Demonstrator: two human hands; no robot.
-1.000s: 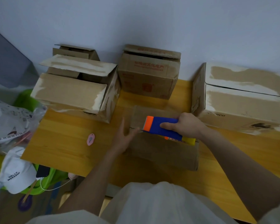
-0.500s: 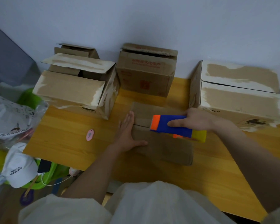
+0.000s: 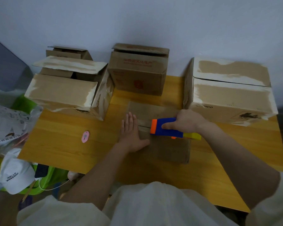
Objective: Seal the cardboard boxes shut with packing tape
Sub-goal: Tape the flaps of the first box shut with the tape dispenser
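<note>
1. Cardboard box [image 3: 160, 144], small and flat, lies at the middle of the yellow wooden table [image 3: 64, 144], its top flaps closed along a seam that runs left to right.
2. The left hand [image 3: 131, 134] lies flat on the box's left end, fingers straight and close together, thumb spread toward the near flap.
3. The right hand [image 3: 186, 123] grips a blue tape dispenser [image 3: 168, 128] with an orange front and a yellow rear, fingers curled over its top and thumb along its side; it rests on the seam.
4. Three larger boxes stand behind: one with raised flaps at the left [image 3: 69, 90], one with red print at the centre [image 3: 137, 72], one at the right [image 3: 230, 92].
5. A small pink tag [image 3: 85, 136] lies on the table left of the hands.
</note>
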